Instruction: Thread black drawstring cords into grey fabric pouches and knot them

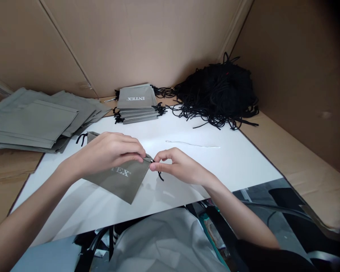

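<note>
A grey drawstring pouch (127, 185) with white lettering lies at a slant on the white board, partly covered by my left hand (116, 151). The fingers of that hand pinch the pouch's top edge near its right corner. At this corner my right hand (172, 162) has thumb and forefinger closed on the black cord (160, 175), whose end hangs below the fingertips. Another black cord end (81, 139) sticks out at the pouch's upper left corner. Beyond my right hand a thin, silvery wire-like tool (192, 144) rests on the board.
Flat grey pouches (34, 121) are heaped at the left. A neat stack of corded pouches (136, 100) stands at the back middle, beside a big pile of black cords (215, 92). Cardboard walls (147, 41) enclose the back and right of the white board (229, 166).
</note>
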`<state>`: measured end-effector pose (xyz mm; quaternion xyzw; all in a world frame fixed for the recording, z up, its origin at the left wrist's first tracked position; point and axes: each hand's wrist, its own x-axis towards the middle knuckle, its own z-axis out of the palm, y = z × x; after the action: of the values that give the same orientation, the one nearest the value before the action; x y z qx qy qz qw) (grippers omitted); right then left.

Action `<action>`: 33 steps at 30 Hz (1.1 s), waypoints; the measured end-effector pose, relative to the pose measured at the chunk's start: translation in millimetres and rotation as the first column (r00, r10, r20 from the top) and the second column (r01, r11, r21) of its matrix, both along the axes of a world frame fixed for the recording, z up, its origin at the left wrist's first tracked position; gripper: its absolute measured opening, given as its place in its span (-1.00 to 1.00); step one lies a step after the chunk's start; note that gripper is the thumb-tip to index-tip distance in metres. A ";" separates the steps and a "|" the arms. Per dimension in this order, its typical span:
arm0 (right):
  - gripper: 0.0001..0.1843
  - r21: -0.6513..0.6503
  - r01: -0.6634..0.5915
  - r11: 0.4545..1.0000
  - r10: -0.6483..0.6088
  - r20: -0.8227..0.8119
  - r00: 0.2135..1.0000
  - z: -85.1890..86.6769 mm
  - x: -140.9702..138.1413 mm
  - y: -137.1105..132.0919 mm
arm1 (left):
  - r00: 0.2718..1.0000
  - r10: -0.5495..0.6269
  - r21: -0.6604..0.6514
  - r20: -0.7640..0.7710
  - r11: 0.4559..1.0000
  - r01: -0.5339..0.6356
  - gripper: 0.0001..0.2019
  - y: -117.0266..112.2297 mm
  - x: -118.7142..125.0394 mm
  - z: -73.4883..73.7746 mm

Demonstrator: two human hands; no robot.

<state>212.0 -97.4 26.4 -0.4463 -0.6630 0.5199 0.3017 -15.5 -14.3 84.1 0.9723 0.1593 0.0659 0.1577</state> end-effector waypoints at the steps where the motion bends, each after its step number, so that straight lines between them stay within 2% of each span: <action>1: -0.60 -0.032 -0.014 0.999 0.012 -0.043 0.999 -1.9 0.6 0.1 | 1.000 0.006 -0.007 -0.006 1.000 -0.006 -0.75 0.9 -0.7 0.2; 4: -0.61 -0.101 -0.033 0.994 0.021 -0.121 0.992 -7.7 3.1 -1.7 | 0.999 0.035 -0.030 -0.015 0.999 -0.035 -0.76 4.1 -3.9 1.0; 11: -0.64 -0.207 -0.034 0.978 0.002 -0.152 0.988 -20.9 9.2 -7.1 | 0.998 0.065 -0.035 -0.004 0.997 -0.065 -0.74 10.9 -12.5 3.7; 19: -0.76 -0.340 0.044 0.939 -0.148 -0.284 0.947 -34.7 13.7 -11.1 | 0.994 0.109 -0.060 0.033 0.992 -0.106 -0.81 17.0 -22.2 3.0; 23: -0.74 -0.354 0.170 0.920 -0.273 -0.267 0.924 -36.3 12.1 -16.0 | 0.993 0.114 -0.054 0.027 0.992 -0.113 -0.80 16.6 -24.8 4.9; 26: -0.75 -0.329 0.362 0.872 -0.455 -0.278 0.846 -35.1 8.3 -19.3 | 0.991 0.136 -0.050 -0.013 0.989 -0.136 -0.80 14.7 -27.5 8.4; 28: -0.76 -0.311 0.446 0.839 -0.533 -0.309 0.788 -34.8 6.4 -20.6 | 0.988 0.153 -0.042 -0.034 0.987 -0.154 -0.80 14.1 -29.8 9.7; 33: -0.76 -0.323 0.464 0.825 -0.558 -0.338 0.758 -38.3 6.1 -21.5 | 0.982 0.187 -0.007 -0.011 0.982 -0.187 -0.81 14.7 -34.0 7.4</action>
<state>218.2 -118.8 -11.9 -0.5194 -0.3726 0.5701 0.5162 -49.4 0.4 91.6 0.9527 0.2511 0.0747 0.1540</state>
